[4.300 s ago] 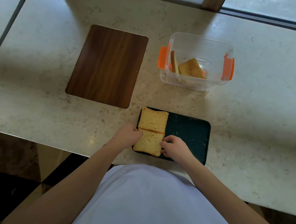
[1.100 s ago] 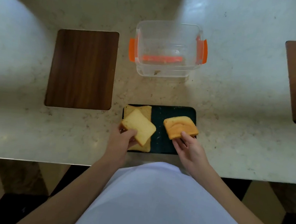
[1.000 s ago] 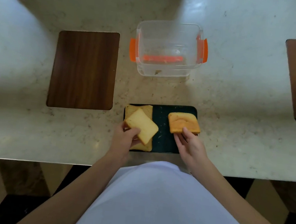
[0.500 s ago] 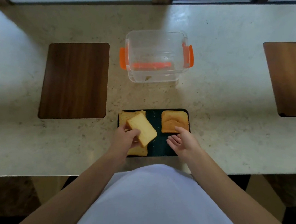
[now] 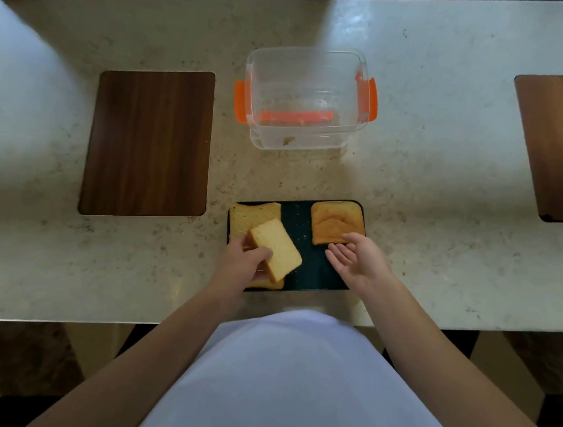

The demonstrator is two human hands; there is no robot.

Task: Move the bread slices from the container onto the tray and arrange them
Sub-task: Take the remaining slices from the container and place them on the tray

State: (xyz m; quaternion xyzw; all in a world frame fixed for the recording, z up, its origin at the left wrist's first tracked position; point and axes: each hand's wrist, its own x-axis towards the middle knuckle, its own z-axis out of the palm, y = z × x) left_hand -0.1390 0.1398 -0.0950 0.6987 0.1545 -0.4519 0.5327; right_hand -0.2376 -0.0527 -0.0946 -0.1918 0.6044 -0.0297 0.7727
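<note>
Left hand (image 5: 246,265) has a bread slice (image 5: 276,249) pinched by one end, tilted over the two slices already lying on the left of the dark tray (image 5: 301,277). Right hand (image 5: 359,262) is spread out, holding nothing, fingertips by the crusty slice (image 5: 335,224) at the tray's far right corner. The clear container (image 5: 304,102) further back just has crumbs.

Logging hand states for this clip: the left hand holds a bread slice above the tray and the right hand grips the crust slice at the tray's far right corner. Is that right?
Not quite. In the head view the right hand is open and holds nothing; the crust slice lies released at the tray's far right corner. The left hand does hold a bread slice above the tray.
</note>
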